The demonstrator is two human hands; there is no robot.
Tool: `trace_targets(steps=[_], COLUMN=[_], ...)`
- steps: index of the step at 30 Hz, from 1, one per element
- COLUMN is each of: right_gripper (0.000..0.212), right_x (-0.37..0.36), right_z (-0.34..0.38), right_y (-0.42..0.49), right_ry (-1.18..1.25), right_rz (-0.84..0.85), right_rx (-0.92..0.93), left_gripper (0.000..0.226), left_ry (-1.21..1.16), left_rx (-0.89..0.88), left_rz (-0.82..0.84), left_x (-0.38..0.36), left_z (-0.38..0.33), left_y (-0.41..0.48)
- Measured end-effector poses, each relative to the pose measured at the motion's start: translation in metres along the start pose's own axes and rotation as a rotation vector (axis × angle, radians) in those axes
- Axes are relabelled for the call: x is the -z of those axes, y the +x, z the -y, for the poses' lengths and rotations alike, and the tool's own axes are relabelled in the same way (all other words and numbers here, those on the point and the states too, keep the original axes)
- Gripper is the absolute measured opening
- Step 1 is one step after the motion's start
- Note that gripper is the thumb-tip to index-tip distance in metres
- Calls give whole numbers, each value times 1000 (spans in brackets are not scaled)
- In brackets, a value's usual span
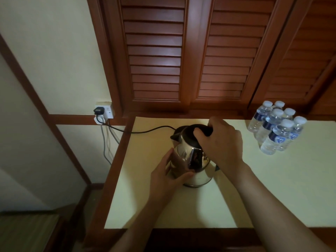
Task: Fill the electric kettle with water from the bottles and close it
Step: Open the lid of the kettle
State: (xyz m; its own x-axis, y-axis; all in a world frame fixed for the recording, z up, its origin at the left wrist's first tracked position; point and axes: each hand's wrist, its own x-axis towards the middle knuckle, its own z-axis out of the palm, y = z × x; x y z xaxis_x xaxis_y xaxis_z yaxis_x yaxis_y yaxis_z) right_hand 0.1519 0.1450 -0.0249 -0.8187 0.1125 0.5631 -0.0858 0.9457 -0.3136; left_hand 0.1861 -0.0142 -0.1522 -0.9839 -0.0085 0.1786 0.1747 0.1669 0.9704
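On the cream bench, the shiny steel electric kettle is cupped by the left hand. Its black lid is gripped by the right hand. Opening seems in hand. Next, one of the capped clear plastic water bottles must be fetched.

Both forearms are bare along their whole visible length, and the left hand and right hand are bare too.

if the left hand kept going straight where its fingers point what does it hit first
The left hand holds the kettle, fingers pointing away along its left side. Going on, it would likely graze the steel wall, then perhaps reach the black cord; depth is unclear.
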Motion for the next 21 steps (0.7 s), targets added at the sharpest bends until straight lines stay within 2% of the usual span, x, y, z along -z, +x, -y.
trace_targets(steps=[2, 5, 13, 17, 21], right_gripper=[35, 36, 55, 65, 62], right_x=[1, 11, 31, 24, 14], right_z=[-2, -7, -38, -55, -66], right_y=[-1, 7, 9, 0, -9], right_ry=[10, 180, 648, 771, 876], right_rz=[8, 55, 56, 64, 80], right_rx=[9, -33, -280, -430, -546], left_gripper=[113, 112, 100, 102, 106], left_ry=[-8, -15, 23, 37, 48], left_rx=[13, 22, 24, 16, -5], left_rz=[1, 2, 19, 30, 38], left_x=[0, 2, 5, 5, 6], left_z=[1, 1, -2, 1, 1], left_y=[0, -1, -4, -3, -2])
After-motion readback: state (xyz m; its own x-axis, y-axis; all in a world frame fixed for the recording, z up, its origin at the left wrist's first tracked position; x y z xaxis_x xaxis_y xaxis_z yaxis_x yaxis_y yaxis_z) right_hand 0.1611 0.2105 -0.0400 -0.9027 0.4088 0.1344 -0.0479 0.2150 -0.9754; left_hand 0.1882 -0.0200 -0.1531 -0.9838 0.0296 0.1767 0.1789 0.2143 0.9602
